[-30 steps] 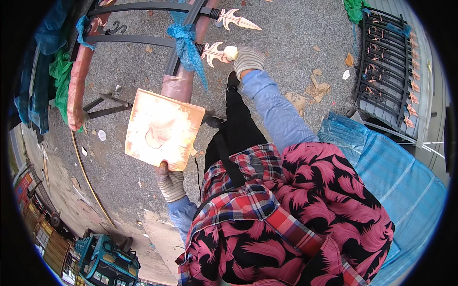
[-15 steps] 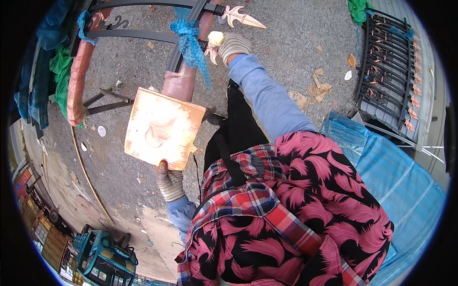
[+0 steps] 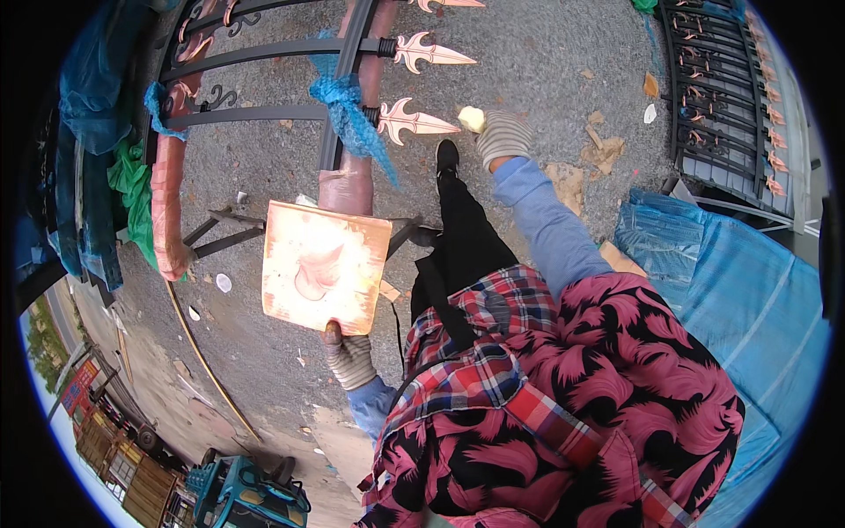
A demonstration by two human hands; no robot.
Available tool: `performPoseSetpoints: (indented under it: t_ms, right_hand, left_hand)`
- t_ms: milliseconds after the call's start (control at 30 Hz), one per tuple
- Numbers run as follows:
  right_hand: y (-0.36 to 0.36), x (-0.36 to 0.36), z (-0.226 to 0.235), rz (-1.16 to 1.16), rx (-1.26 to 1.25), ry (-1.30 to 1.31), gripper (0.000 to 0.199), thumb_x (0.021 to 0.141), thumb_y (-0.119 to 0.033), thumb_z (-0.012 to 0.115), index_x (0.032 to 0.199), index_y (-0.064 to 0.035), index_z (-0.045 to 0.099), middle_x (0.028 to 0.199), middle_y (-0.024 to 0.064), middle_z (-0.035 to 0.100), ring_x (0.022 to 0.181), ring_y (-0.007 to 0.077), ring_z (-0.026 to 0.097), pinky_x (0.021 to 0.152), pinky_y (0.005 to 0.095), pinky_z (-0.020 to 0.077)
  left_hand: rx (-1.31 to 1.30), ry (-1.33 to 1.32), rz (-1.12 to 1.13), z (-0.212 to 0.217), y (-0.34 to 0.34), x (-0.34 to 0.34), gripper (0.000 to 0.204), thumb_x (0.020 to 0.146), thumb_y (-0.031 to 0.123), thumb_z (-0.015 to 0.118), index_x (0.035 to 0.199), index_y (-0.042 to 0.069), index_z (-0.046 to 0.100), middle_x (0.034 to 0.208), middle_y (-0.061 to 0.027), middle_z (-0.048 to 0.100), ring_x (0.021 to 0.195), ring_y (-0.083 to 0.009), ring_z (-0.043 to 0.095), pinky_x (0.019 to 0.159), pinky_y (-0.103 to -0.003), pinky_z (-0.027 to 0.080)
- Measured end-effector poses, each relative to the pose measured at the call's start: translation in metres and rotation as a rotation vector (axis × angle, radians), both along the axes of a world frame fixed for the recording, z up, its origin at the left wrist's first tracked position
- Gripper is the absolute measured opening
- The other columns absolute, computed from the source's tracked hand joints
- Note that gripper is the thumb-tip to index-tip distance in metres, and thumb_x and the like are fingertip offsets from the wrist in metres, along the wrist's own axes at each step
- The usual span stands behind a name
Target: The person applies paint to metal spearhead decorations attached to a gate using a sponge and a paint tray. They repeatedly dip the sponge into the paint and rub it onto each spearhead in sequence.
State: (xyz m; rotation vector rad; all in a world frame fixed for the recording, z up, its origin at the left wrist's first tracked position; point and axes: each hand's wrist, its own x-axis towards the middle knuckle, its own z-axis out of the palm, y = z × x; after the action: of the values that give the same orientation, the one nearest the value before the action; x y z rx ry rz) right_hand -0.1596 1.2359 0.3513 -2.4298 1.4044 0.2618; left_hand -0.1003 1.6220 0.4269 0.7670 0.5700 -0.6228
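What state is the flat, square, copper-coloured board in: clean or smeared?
Smeared: the board in the left hand shows coppery streaks near its edges and a darker patch mid-face. Wet or dry, I cannot tell.

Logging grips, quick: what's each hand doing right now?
Left hand: closed, holding the board by its lower edge, thumb on top.
Right hand: closed, holding a pale lump, perhaps sponge.

There are two hands [image 3: 349,356] [image 3: 506,138], one board [image 3: 356,255], one sponge [image 3: 472,119].
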Motion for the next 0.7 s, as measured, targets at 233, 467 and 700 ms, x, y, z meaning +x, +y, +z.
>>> performPoseSetpoints:
  t_ms: [233, 467, 700]
  right_hand:
    - [0.03, 0.037, 0.007, 0.096, -0.035, -0.013, 0.03, 0.061, -0.029, 0.067, 0.083, -0.0086, 0.061, 0.085, 0.012, 0.06, 0.08, 0.0283, 0.057, 0.072, 0.0366, 0.0451]
    - [-0.055, -0.171, -0.007, -0.744, 0.047, -0.195, 0.047, 0.057, -0.023, 0.073, 0.096, -0.0047, 0.056, 0.084, 0.0096, 0.061, 0.071, 0.0214, 0.059, 0.064, 0.0318, 0.0473]
    - [-0.07, -0.354, 0.004, -1.229, 0.072, -0.496, 0.044, 0.055, -0.015, 0.077, 0.092, -0.0032, 0.057, 0.083, 0.0075, 0.061, 0.072, 0.0168, 0.058, 0.063, 0.0299, 0.0465]
  left_hand:
    - [-0.023, 0.029, -0.06, 0.005, -0.005, 0.005, 0.051, 0.069, 0.004, 0.063, 0.114, -0.002, 0.041, 0.114, -0.0097, 0.048, 0.107, -0.0209, 0.044, 0.097, -0.034, 0.031]
    - [-0.004, -0.002, 0.005, 0.005, 0.002, -0.003, 0.058, 0.067, 0.005, 0.065, 0.118, -0.001, 0.037, 0.116, -0.0101, 0.046, 0.109, -0.0216, 0.042, 0.098, -0.036, 0.03]
    - [-0.148, -0.073, -0.036, 0.012, -0.016, -0.008, 0.051, 0.067, 0.003, 0.064, 0.113, -0.003, 0.042, 0.115, -0.011, 0.048, 0.107, -0.0217, 0.044, 0.097, -0.035, 0.031]
